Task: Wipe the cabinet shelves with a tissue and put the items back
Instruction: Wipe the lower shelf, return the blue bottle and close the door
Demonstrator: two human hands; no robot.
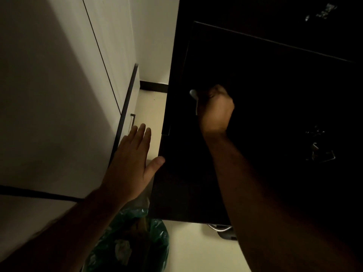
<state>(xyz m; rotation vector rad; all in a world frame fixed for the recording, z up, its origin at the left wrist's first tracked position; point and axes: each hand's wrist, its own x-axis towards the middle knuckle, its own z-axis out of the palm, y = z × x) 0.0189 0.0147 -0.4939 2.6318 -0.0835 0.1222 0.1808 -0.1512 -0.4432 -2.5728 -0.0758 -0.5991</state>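
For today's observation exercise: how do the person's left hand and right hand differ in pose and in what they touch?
The left hand is open with straight fingers, its thumb against the dark cabinet door edge; the right hand is curled into a fist around a small silvery handle. The left hand is brightly lit, the right dimmer. Both are bare.

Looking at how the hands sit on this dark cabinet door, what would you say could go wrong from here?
The left hand is open with its thumb at the edge of the dark cabinet door; if the door swings shut, the thumb might get pinched. The right hand grips the metal handle in very dim light, so the grip is hard to judge. The bin with the green bag sits just below and could be bumped.
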